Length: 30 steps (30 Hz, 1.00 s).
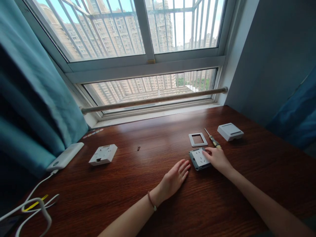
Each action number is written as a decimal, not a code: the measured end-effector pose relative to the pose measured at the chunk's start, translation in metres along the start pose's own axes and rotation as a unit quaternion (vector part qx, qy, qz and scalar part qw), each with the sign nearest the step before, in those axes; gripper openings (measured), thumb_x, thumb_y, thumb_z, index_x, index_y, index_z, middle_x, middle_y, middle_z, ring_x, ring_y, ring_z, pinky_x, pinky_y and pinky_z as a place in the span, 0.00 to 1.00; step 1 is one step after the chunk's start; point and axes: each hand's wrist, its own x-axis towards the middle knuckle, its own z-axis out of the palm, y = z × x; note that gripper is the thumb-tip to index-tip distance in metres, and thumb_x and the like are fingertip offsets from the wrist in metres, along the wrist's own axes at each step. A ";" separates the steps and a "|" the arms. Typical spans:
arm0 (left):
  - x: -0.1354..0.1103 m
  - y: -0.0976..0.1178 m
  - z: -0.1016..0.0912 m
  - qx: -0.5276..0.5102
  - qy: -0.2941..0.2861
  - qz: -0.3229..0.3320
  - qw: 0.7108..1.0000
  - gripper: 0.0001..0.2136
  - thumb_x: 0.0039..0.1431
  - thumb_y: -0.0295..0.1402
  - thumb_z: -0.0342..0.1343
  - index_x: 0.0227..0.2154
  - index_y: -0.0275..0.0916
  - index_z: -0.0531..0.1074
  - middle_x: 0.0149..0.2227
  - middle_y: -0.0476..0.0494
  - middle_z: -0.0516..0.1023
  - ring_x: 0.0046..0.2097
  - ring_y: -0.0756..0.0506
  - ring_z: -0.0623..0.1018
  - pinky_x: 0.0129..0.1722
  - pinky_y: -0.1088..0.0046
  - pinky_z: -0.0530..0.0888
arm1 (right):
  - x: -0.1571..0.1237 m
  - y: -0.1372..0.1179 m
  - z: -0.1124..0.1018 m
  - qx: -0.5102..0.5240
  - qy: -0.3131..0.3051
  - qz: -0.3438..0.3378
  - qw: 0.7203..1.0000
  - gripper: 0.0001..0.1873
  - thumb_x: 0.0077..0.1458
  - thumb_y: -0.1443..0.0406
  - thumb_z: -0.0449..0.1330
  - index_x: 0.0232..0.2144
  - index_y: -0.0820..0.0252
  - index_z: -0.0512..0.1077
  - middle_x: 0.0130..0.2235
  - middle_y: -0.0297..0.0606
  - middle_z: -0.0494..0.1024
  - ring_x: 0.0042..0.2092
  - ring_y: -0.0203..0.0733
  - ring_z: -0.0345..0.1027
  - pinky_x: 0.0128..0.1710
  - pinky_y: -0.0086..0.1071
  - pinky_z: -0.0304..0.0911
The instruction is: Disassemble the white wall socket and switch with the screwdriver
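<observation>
Socket module (198,159): flat on the worktop (148,200), centre-right.
Left hand (176,176): open, flat beside it.
Right hand (217,158): on its right edge; I cannot tell any grip.
Handling: I judge light, stiff plastic; pinch opposite edges.

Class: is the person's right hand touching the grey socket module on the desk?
Touching. The head view shows the right hand resting on the right side of the socket module, with its fingers overlapping the white face.

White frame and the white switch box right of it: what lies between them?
A screwdriver lies between the white frame and the switch box, slanted on the table, its handle by the right hand; head view.
</observation>
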 end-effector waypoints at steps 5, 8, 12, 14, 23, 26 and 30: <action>0.000 0.001 0.009 0.035 0.006 0.063 0.997 0.20 0.54 0.43 0.53 0.47 0.38 0.67 0.55 0.37 0.65 0.60 0.41 0.60 0.61 0.61 0.52 | -0.006 -0.007 0.014 0.118 -0.025 -0.022 0.993 0.17 0.52 0.60 0.55 0.38 0.66 0.75 0.37 0.47 0.79 0.38 0.49 0.73 0.41 0.39 0.65; 0.001 0.005 0.012 0.059 0.064 0.111 0.990 0.17 0.55 0.43 0.52 0.44 0.38 0.69 0.51 0.38 0.69 0.56 0.41 0.66 0.57 0.61 0.59 | -0.011 -0.013 0.025 0.246 -0.066 -0.027 0.967 0.20 0.50 0.60 0.57 0.43 0.65 0.73 0.42 0.46 0.78 0.42 0.50 0.72 0.44 0.41 0.66; -0.001 0.011 0.013 0.093 0.165 0.164 0.968 0.15 0.55 0.42 0.52 0.41 0.38 0.68 0.46 0.39 0.72 0.51 0.42 0.70 0.51 0.64 0.66 | -0.016 -0.023 0.037 0.427 -0.149 -0.029 0.892 0.28 0.46 0.58 0.62 0.50 0.61 0.68 0.46 0.44 0.75 0.46 0.49 0.70 0.47 0.43 0.65; -0.003 0.012 0.016 0.108 0.210 0.184 0.954 0.14 0.54 0.41 0.53 0.39 0.38 0.67 0.44 0.40 0.73 0.49 0.43 0.72 0.49 0.66 0.67 | -0.018 -0.028 0.041 0.478 -0.169 -0.025 0.862 0.32 0.43 0.58 0.65 0.51 0.60 0.66 0.47 0.45 0.74 0.47 0.50 0.69 0.49 0.45 0.64; -0.006 0.001 0.017 0.131 0.304 0.204 0.921 0.15 0.54 0.39 0.54 0.41 0.39 0.63 0.40 0.41 0.73 0.43 0.45 0.74 0.46 0.66 0.69 | -0.021 -0.030 0.049 0.529 -0.228 -0.052 0.816 0.33 0.44 0.59 0.66 0.53 0.56 0.64 0.55 0.44 0.67 0.56 0.48 0.60 0.57 0.45 0.54; -0.004 0.000 0.012 0.135 0.307 0.205 0.920 0.15 0.53 0.39 0.55 0.41 0.39 0.63 0.41 0.40 0.73 0.44 0.45 0.74 0.46 0.66 0.69 | -0.020 -0.032 0.046 0.513 -0.238 -0.057 0.823 0.33 0.45 0.59 0.65 0.54 0.56 0.63 0.55 0.44 0.67 0.55 0.48 0.61 0.57 0.46 0.54; -0.002 0.002 0.008 0.151 0.302 0.207 0.918 0.14 0.53 0.39 0.54 0.41 0.38 0.64 0.41 0.41 0.73 0.43 0.45 0.73 0.45 0.68 0.69 | -0.015 -0.032 0.040 0.467 -0.225 -0.068 0.853 0.27 0.49 0.58 0.61 0.52 0.58 0.65 0.52 0.44 0.70 0.52 0.47 0.65 0.54 0.44 0.59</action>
